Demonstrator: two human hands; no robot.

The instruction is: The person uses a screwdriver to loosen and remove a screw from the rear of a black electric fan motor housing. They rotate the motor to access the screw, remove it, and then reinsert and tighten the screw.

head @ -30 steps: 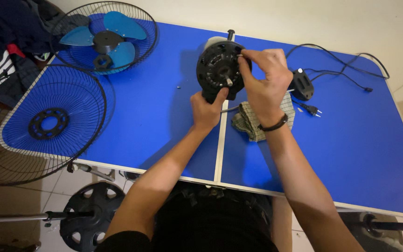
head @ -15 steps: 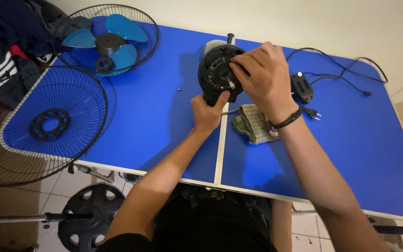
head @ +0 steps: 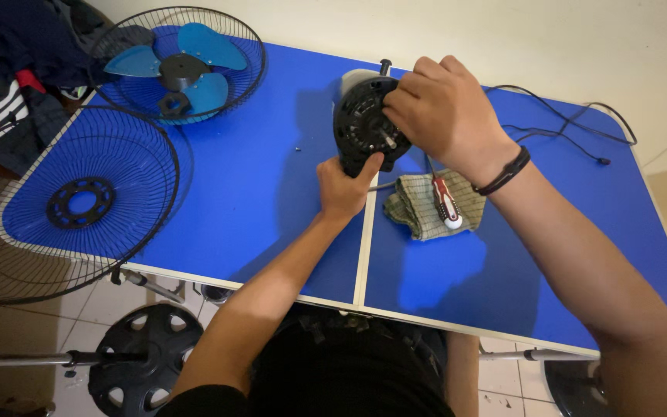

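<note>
The person is working on the black fan motor housing (head: 364, 127), standing at the upper middle of the frame on the blue table (head: 256, 201). The left hand (head: 343, 185) is clasping its lower edge from below, steadying it. The right hand (head: 441, 116) is curled over its face, fingertips pinching something small there that I cannot make out. It looks like dismantling; a firm hold seems needed. A screwdriver (head: 445, 202) is lying on a cloth (head: 418, 207) just right.

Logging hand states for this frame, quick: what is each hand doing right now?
Left hand: grip closed on the lower edge of the black fan motor housing.
Right hand: fingers curled on the housing's face; what they pinch cannot be told.
</note>
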